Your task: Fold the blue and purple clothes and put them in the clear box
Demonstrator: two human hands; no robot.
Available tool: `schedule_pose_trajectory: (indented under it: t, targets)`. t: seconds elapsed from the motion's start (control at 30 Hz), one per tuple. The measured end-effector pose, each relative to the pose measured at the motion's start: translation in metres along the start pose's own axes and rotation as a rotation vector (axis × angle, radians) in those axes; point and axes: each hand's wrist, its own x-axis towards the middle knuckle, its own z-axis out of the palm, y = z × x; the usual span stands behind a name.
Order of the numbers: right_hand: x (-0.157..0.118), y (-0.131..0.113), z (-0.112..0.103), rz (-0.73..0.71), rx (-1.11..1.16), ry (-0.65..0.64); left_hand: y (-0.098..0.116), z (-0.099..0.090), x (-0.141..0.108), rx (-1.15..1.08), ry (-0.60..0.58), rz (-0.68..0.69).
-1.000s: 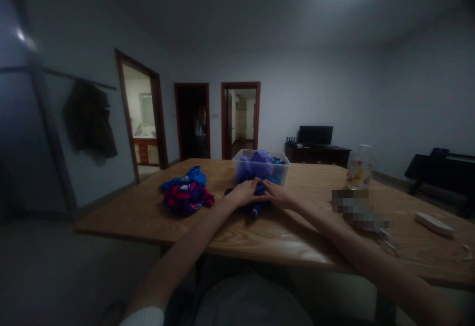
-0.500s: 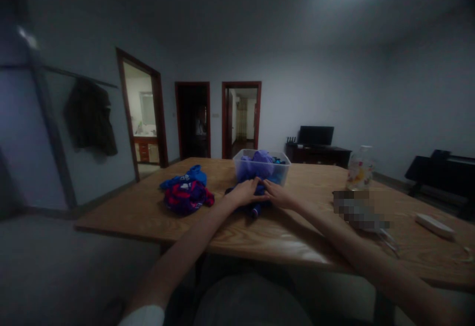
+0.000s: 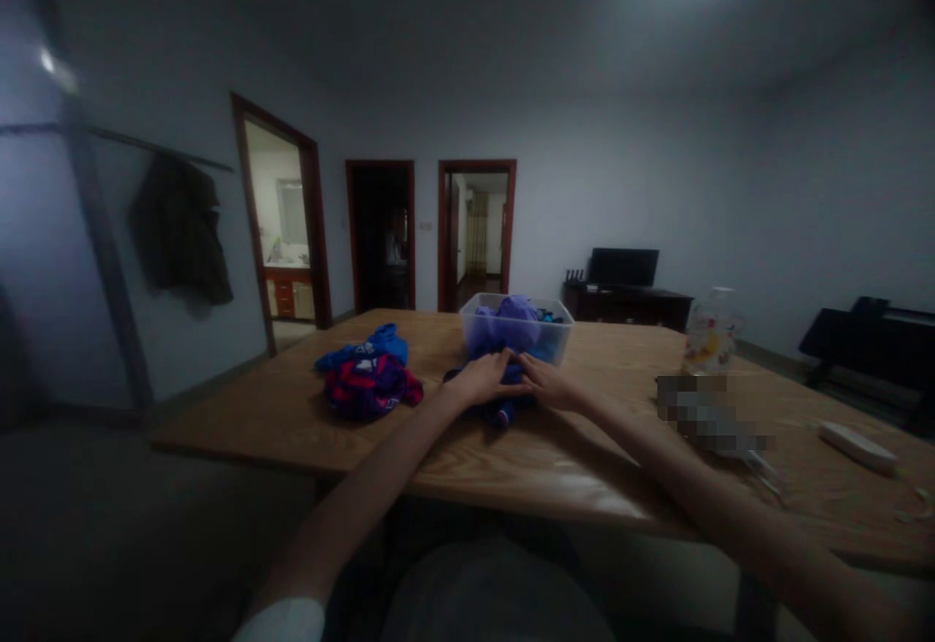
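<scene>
A dark blue garment (image 3: pixel 501 414) lies bunched on the table in front of me, mostly covered by my hands. My left hand (image 3: pixel 482 379) is closed on its left side, thumb toward me. From the right, my right hand (image 3: pixel 549 384) grips the same cloth, its fingertips meeting those of the left hand. Just behind them stands a clear plastic bin (image 3: pixel 559 342) holding purple cloth (image 3: pixel 515 319) and other dark pieces. To the left, a red and purple patterned garment (image 3: pixel 365 389) lies crumpled against a blue one (image 3: pixel 386 342).
The wooden table (image 3: pixel 278 418) spans the view. On its right are a clear jug with a floral print (image 3: pixel 710 335), a blurred-out object (image 3: pixel 708 418) with a cord, and a white oblong item (image 3: pixel 856 447). Farther back are a television (image 3: pixel 623 267) and doorways.
Almost nothing differs. Both hands stay on the dark blue garment, and the whole view has shifted very slightly.
</scene>
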Motion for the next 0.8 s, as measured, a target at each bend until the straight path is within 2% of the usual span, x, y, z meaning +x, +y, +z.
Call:
schedule_pose_trajectory:
  t: [0.2,0.8]
  targets:
    - [-0.0015,0.0049,0.0057,-0.043,-0.04,0.022,0.0012,-0.0013,-0.0004,0.006,0.004,0.007]
    - [-0.0009,0.0067,0.0039,-0.048,-0.004,0.004,0.0027,-0.0023,-0.0009,0.001,0.015,0.021]
